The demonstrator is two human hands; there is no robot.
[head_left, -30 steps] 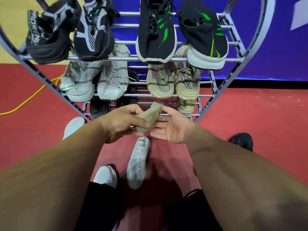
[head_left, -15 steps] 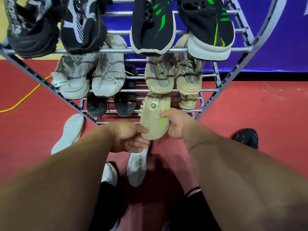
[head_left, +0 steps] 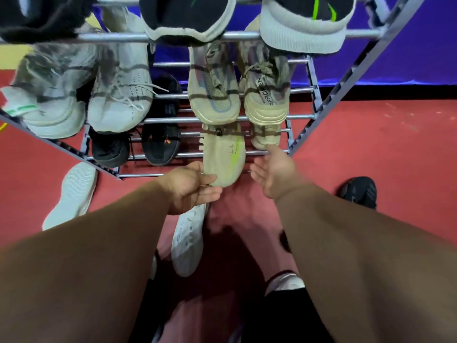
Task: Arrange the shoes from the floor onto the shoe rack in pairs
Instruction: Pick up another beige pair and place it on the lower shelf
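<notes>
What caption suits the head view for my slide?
Left hand grips a beige shoe low on the shoe rack; right hand open beside it.

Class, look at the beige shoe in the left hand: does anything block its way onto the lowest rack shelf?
Nothing visible does. The beige shoe already lies across the lowest bars, in the gap between a black shoe and its beige partner. The left hand holds its near end.

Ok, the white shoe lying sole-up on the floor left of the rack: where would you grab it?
Pinch the white shoe across its narrower middle, coming from above. It lies sole up on the floor with both long edges exposed, its far end close to the shoe rack leg. The left hand, now pinching the beige shoe, is nearer.
</notes>
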